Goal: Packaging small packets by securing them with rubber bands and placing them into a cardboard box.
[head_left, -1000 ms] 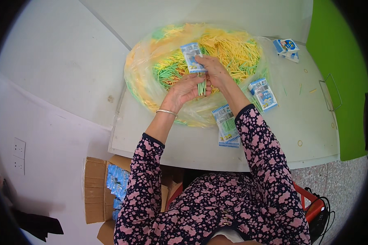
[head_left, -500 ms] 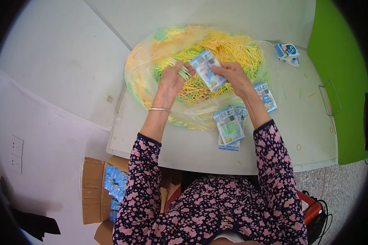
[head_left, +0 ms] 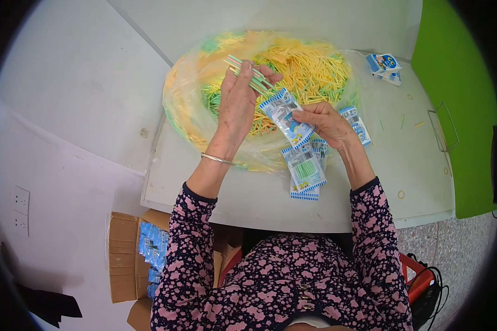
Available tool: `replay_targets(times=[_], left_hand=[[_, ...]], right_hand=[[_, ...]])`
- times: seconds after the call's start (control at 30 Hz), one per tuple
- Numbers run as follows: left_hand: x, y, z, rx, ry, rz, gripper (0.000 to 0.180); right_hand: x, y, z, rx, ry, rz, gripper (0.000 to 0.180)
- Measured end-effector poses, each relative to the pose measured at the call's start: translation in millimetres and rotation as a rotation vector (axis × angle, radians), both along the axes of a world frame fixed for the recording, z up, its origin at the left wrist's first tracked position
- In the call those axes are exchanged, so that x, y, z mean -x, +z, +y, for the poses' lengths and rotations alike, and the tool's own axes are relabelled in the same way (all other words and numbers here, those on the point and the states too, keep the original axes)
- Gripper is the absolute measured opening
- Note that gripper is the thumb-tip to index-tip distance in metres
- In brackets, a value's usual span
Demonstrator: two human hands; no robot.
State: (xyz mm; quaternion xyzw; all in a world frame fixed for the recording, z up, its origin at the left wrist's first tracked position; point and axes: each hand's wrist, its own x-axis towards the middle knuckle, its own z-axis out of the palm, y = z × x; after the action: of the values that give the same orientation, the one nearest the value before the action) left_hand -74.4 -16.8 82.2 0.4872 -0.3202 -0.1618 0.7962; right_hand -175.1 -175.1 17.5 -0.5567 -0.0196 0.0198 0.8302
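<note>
- Left hand (head_left: 238,102) raised over the bag, fingers closed on a small bundle of green sticks (head_left: 247,73); stick ends poke out past the fingertips toward the desk's far edge.
- Right hand (head_left: 324,121) pinches a small blue-and-white packet (head_left: 287,117) at its lower corner, thumb and fingers clamped on it; packet tilted, its upper end toward the left hand.
- Hands close together but not touching; packet sits between them, just beside the left palm.
- Big clear plastic bag (head_left: 190,110) full of yellow and green sticks lies open on the white desk (head_left: 248,193), toward the far left part of it.
- Stack of filled packets (head_left: 304,171) on the desk near the near edge, right below the right hand.
- One more packet (head_left: 357,124) flat on the desk just right of the right wrist.
- Two packets (head_left: 384,66) at the far right corner, well apart from the hands.
- Thin metal bangle (head_left: 216,159) on the left wrist.
- Open cardboard box (head_left: 124,256) on the floor left of the person, holding blue packets.
</note>
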Motion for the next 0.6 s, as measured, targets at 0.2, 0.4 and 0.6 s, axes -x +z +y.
replay_targets(times=[0.2,0.4,0.6], left_hand=[[16,-4,0,-0.127,0.005,-0.122,0.026],[28,-9,4,-0.271,-0.038,-0.065,0.03],[20,-19,11,-0.452,-0.077,-0.253,0.031]], right_hand=[[2,-8,-2,-0.022,0.014,0.012,0.022],[6,-6,1,-0.034,0.03,0.009,0.022],[7,-9,6,0.003,-0.011,-0.01,0.022]])
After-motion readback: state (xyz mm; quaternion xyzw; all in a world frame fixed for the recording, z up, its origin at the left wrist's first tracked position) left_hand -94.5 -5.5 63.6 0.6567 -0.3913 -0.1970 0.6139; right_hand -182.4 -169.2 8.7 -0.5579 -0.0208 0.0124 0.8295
